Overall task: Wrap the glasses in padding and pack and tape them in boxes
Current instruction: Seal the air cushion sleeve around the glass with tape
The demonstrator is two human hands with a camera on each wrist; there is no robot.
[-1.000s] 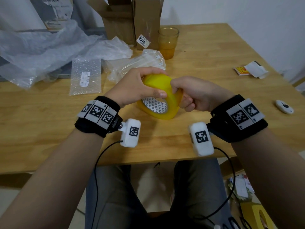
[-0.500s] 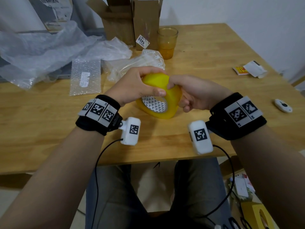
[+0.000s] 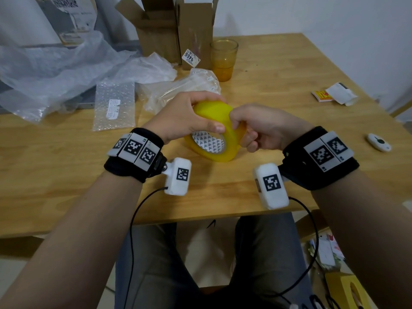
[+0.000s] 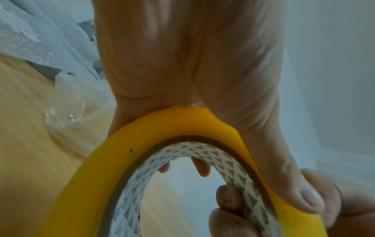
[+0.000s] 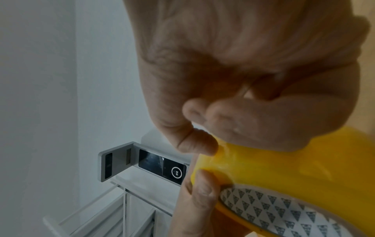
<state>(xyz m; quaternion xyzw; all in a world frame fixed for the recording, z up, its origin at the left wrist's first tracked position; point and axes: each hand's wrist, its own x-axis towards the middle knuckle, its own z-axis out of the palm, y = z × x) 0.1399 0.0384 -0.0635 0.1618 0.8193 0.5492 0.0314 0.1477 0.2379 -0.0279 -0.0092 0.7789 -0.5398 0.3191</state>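
I count 2 hands, my left hand [image 3: 182, 115] and my right hand [image 3: 265, 128], on 1 yellow tape roll [image 3: 219, 121] at frame centre. At the upper middle stand 2 open cardboard boxes [image 3: 178, 30] and 1 amber glass [image 3: 223, 59]. To the left lies 1 small bubble-wrap sheet [image 3: 114, 105]. At far right sits 1 white remote [image 3: 379, 142].
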